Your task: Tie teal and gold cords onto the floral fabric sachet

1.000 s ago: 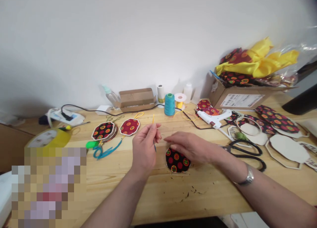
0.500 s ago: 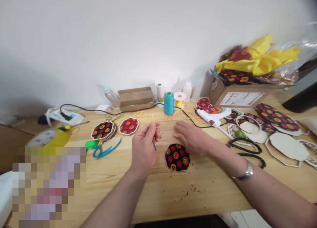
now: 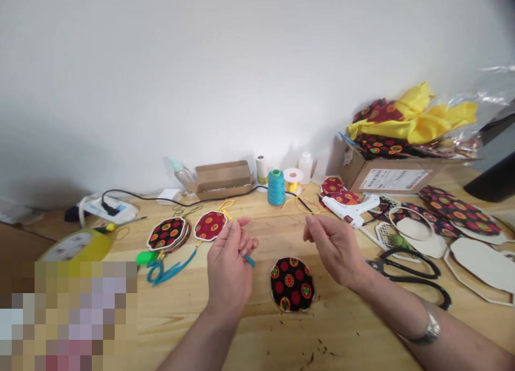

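My left hand (image 3: 232, 258) is closed, thumb against the fingers, around a teal tassel (image 3: 250, 261). The tassel's end sticks out below the fingers, and most of it is hidden in the hand. My right hand (image 3: 332, 245) is raised to the right, thumb and fingertips pinched together; whatever they hold is too fine to make out. Between the hands, a black patterned fabric piece (image 3: 292, 285) with a pale rim lies flat on the table. Left of my left hand lie a red patterned pendant (image 3: 210, 226) and a stack of black patterned pendants (image 3: 167, 233) with teal tassels.
A teal thread cone (image 3: 276, 188) and a yellow cord spool (image 3: 293, 181) stand at the back. To the right lie a white glue gun (image 3: 351, 209), black-handled scissors (image 3: 414, 269) and pale cut-out shapes (image 3: 483, 263). Behind them sits a cardboard box (image 3: 394, 175) of fabric. Dark scraps lie in front.
My right hand has risen from beside the fabric piece and moved right, its fingers now pinched. My left hand stays closed, turned slightly, with more of the teal tassel showing.
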Demonstrator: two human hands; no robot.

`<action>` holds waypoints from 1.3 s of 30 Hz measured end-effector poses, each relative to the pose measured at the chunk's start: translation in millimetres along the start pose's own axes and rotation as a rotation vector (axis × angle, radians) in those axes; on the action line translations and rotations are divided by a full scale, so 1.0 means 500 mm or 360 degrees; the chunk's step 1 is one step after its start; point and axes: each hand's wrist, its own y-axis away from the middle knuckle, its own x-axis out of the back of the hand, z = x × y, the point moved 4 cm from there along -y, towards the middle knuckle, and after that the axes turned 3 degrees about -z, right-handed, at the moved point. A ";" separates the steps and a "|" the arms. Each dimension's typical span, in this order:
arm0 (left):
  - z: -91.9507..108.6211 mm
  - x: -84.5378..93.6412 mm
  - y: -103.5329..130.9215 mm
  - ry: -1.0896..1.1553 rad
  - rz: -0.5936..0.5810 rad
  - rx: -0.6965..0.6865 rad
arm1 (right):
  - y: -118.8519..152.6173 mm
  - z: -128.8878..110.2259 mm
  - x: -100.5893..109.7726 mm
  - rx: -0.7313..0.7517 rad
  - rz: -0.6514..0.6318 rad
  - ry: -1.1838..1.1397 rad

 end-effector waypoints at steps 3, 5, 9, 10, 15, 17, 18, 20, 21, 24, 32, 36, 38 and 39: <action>0.000 0.000 0.004 0.0005 0.0028 0.0027 | -0.001 -0.001 0.003 0.0010 0.0061 -0.0067; 0.001 0.000 0.006 0.0022 0.0024 0.0042 | 0.001 -0.005 0.006 0.0019 0.0103 -0.0094; -0.003 0.001 0.005 0.0042 -0.0023 0.0077 | 0.006 -0.006 0.013 0.0001 0.0161 -0.0147; -0.004 0.001 0.005 0.0047 -0.0037 0.0086 | 0.006 -0.005 0.014 -0.0005 0.0174 -0.0156; -0.021 -0.011 0.013 -0.0010 -0.0203 0.0240 | -0.006 0.004 0.006 -0.0083 0.0077 -0.0125; -0.032 -0.021 0.022 -0.0092 -0.0352 0.0367 | -0.012 0.009 -0.007 -0.0137 -0.0087 -0.0169; -0.037 -0.025 0.027 -0.0143 -0.0429 0.0418 | -0.014 0.013 -0.015 -0.0181 -0.0180 -0.0227; -0.044 -0.032 0.035 -0.0241 -0.0560 0.0466 | -0.015 0.019 -0.029 -0.0296 -0.0370 -0.0399; -0.047 -0.034 0.038 -0.0287 -0.0615 0.0473 | -0.013 0.021 -0.035 -0.0357 -0.0454 -0.0500; -0.051 -0.040 0.045 -0.0390 -0.0756 0.0483 | -0.006 0.023 -0.045 -0.0511 -0.0641 -0.0810; -0.053 -0.046 0.057 -0.0676 -0.0920 0.0463 | 0.002 0.007 -0.050 -0.0805 -0.0696 -0.1315; -0.052 -0.047 0.058 -0.0719 -0.0948 0.0458 | 0.000 0.005 -0.050 -0.0892 -0.0612 -0.1322; -0.053 -0.046 0.056 -0.0652 -0.0940 0.0491 | -0.002 0.007 -0.048 -0.0878 -0.0582 -0.1272; -0.054 -0.045 0.055 -0.0606 -0.0923 0.0518 | -0.002 0.009 -0.047 -0.0871 -0.0564 -0.1231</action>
